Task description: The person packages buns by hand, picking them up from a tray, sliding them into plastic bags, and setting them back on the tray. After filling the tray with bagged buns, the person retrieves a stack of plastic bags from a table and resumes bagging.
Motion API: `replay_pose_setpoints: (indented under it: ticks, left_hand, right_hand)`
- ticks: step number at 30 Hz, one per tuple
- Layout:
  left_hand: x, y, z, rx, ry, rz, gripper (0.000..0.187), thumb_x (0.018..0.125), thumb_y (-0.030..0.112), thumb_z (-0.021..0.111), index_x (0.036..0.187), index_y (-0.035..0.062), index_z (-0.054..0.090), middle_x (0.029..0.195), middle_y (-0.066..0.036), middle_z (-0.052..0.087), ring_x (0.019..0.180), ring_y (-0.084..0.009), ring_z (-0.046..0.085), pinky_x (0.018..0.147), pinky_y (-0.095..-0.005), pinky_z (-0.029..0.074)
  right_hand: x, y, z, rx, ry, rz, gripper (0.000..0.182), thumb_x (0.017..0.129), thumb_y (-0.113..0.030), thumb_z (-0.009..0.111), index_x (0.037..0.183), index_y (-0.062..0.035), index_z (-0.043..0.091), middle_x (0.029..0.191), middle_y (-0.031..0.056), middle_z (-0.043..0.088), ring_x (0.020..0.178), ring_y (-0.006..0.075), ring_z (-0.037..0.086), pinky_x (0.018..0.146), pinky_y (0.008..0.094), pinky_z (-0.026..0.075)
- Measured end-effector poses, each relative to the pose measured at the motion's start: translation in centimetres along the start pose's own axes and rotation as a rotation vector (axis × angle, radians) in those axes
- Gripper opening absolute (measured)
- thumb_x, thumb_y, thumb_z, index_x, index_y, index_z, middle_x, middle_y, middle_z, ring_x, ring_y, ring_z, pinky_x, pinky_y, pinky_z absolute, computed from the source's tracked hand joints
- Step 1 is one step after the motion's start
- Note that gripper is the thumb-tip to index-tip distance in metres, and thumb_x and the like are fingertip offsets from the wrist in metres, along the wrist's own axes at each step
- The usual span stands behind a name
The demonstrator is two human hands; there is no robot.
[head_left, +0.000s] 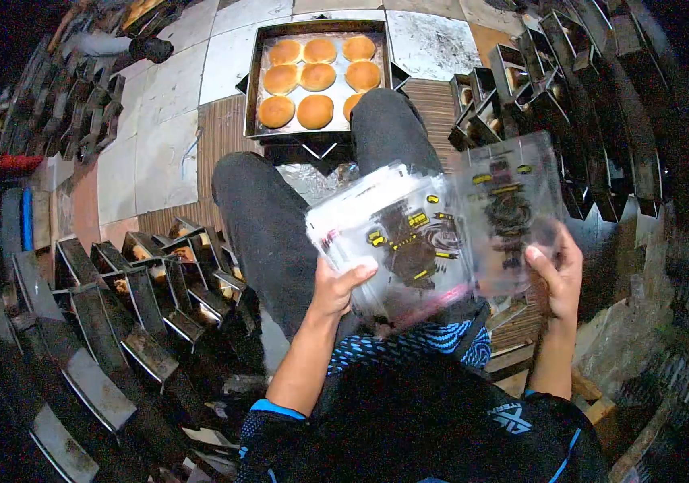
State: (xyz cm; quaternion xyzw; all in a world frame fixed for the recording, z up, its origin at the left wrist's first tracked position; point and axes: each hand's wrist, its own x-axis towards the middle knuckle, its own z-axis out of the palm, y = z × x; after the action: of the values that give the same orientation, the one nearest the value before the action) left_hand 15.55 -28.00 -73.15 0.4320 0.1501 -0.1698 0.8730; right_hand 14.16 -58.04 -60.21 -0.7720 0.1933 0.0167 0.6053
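My left hand [343, 288] grips a stack of clear printed plastic bags [409, 241] by its left edge, thumb on top. Black and yellow print shows on the top bag. In my right hand [558, 270] is a single clear plastic bag [509, 209], pinched near its lower right corner and somewhat blurred. It overlaps the right edge of the stack in this view. Both lie over my lap. Beyond my knees, a square metal tray [252, 80] holds several round golden buns [317, 77] in rows; my right knee hides part of one.
Dark metal pans [151, 306] are piled at the left, some browned inside. More metal pans [513, 80] stand at the right. Pale floor tiles [151, 161] and brown striped tiles [223, 153] surround the tray. Another person's sleeve [99, 44] and dark-gloved hand [151, 51] show at the upper left.
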Motion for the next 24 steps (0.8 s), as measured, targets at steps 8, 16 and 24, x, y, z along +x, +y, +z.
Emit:
replay_pose_setpoints:
  ticks: [8, 16, 24]
  left_hand:
    - [0.2, 1.9, 2.3, 0.259, 0.025, 0.053, 0.049, 0.066, 0.001, 0.082, 0.110, -0.0034, 0.061, 0.100, -0.008, 0.066, 0.087, -0.0164, 0.064, 0.082, -0.0299, 0.052]
    - [0.2, 1.4, 1.8, 0.352, 0.122, -0.012, 0.042, 0.071, 0.002, 0.076, 0.109, -0.0040, 0.060, 0.099, -0.008, 0.066, 0.086, -0.0152, 0.063, 0.080, -0.0290, 0.050]
    - [-0.6, 0.9, 1.7, 0.241, 0.149, 0.070, 0.032, 0.074, 0.011, 0.075, 0.100, -0.0005, 0.060, 0.087, -0.003, 0.063, 0.075, -0.0135, 0.060, 0.073, -0.0268, 0.049]
  right_hand:
    - [0.6, 5.6, 3.4, 0.479, -0.113, 0.363, 0.045, 0.082, -0.006, 0.066, 0.124, -0.0029, 0.052, 0.101, 0.0031, 0.062, 0.087, 0.0126, 0.058, 0.079, 0.0269, 0.048]
    - [-1.2, 2.3, 3.3, -0.099, -0.260, 0.033, 0.018, 0.085, -0.016, 0.067, 0.091, -0.0036, 0.055, 0.083, 0.0006, 0.057, 0.077, 0.0080, 0.055, 0.069, 0.0232, 0.045]
    - [-4.8, -4.7, 5.8, -0.732, 0.116, -0.584, 0.027, 0.078, 0.001, 0.061, 0.105, 0.0002, 0.064, 0.079, 0.0138, 0.062, 0.065, 0.0254, 0.060, 0.058, 0.0314, 0.049]
